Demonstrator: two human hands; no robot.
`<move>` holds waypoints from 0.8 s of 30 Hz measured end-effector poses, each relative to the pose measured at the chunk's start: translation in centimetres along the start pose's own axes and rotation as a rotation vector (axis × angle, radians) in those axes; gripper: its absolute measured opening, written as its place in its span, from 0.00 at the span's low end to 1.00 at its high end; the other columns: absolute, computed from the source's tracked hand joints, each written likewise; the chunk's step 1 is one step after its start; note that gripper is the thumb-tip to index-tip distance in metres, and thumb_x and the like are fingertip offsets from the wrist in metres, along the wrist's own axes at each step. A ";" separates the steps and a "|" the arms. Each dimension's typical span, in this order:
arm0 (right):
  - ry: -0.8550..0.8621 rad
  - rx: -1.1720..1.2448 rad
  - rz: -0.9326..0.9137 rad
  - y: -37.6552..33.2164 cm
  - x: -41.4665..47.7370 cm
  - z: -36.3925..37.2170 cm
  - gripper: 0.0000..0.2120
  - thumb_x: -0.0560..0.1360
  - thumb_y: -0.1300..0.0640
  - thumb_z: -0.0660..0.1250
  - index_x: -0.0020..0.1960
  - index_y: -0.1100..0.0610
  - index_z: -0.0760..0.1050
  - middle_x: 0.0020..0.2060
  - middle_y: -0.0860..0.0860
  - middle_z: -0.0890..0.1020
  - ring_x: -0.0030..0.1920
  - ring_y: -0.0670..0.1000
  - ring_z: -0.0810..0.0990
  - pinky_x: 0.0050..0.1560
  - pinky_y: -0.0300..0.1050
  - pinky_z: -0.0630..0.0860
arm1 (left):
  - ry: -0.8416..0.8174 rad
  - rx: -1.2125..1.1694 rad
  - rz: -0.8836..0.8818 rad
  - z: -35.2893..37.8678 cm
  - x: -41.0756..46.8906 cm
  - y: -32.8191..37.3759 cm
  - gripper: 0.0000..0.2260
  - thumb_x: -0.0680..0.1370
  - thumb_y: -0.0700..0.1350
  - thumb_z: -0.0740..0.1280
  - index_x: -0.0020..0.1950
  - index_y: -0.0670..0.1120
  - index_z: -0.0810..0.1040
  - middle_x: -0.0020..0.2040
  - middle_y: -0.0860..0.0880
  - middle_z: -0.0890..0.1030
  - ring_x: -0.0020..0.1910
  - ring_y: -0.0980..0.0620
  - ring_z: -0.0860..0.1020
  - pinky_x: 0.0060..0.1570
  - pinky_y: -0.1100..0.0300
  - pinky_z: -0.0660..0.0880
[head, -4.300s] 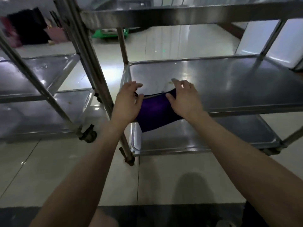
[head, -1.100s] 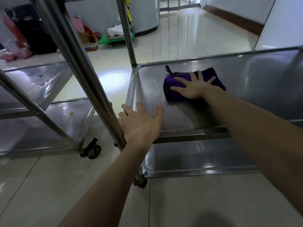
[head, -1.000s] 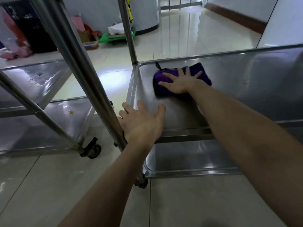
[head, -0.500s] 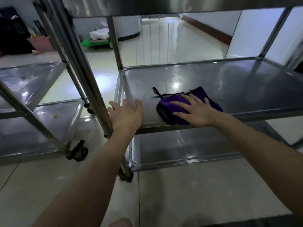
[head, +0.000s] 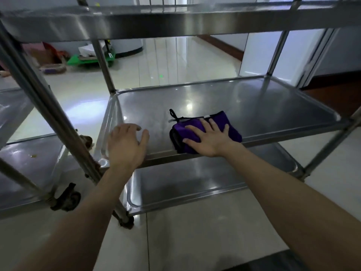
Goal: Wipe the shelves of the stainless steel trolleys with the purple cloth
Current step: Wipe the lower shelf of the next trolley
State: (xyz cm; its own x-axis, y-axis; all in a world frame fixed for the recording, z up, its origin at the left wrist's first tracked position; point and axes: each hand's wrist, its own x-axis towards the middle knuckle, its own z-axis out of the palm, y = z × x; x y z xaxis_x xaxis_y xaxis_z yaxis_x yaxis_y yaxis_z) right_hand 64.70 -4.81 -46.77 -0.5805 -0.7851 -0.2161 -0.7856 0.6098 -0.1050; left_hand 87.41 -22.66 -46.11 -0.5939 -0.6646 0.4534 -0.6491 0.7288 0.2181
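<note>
A folded purple cloth (head: 230, 126) with a black loop lies near the front edge of the middle shelf (head: 254, 102) of a stainless steel trolley. My right hand (head: 209, 138) lies flat on the cloth with spread fingers and presses it onto the steel. My left hand (head: 126, 146) rests on the front left part of the same shelf, fingers relaxed, holding nothing. The trolley's top shelf (head: 175, 22) runs overhead and its bottom shelf (head: 195, 182) sits below my arms.
A second steel trolley (head: 29, 163) with castor wheels stands close on the left; its slanted post (head: 48, 114) crosses the view. Tiled floor lies behind and in front. A green platform cart (head: 89, 59) and boxes sit far back left. A white door is at back right.
My right hand has drawn the cloth from the shelf's back left to its front edge and a little to the right. My left hand stayed at the front left corner.
</note>
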 end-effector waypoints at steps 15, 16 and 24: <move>0.065 0.064 -0.264 3.2 3.8 0.0 0.44 0.68 0.12 0.40 0.82 0.25 0.43 0.88 0.47 0.41 0.85 0.57 0.30 0.75 0.77 0.27 | -0.222 0.199 -0.022 3.3 1.0 8.6 0.10 0.84 0.41 0.59 0.56 0.37 0.78 0.49 0.36 0.81 0.48 0.35 0.78 0.47 0.41 0.77; 0.058 0.066 -0.270 4.1 4.9 -0.3 0.44 0.68 0.12 0.40 0.82 0.25 0.44 0.88 0.47 0.41 0.85 0.56 0.30 0.75 0.77 0.27 | -0.220 0.192 -0.029 3.4 1.1 8.6 0.11 0.85 0.41 0.59 0.55 0.38 0.78 0.49 0.37 0.81 0.49 0.35 0.78 0.48 0.40 0.76; 0.070 0.051 0.113 15.5 16.6 -5.3 0.47 0.71 0.14 0.42 0.85 0.31 0.46 0.87 0.58 0.42 0.84 0.66 0.31 0.73 0.86 0.34 | -0.316 0.196 -0.112 3.3 1.5 10.2 0.17 0.88 0.48 0.54 0.71 0.43 0.75 0.66 0.43 0.76 0.61 0.41 0.73 0.60 0.49 0.70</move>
State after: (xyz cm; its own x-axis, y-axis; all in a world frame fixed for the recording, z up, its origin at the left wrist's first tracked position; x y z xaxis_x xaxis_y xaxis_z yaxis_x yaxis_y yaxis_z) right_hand 41.76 -8.93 -46.85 -0.6796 -0.7155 -0.1618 -0.7034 0.6982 -0.1334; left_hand 78.29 -16.75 -46.05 -0.6112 -0.7789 0.1405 -0.7788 0.6235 0.0683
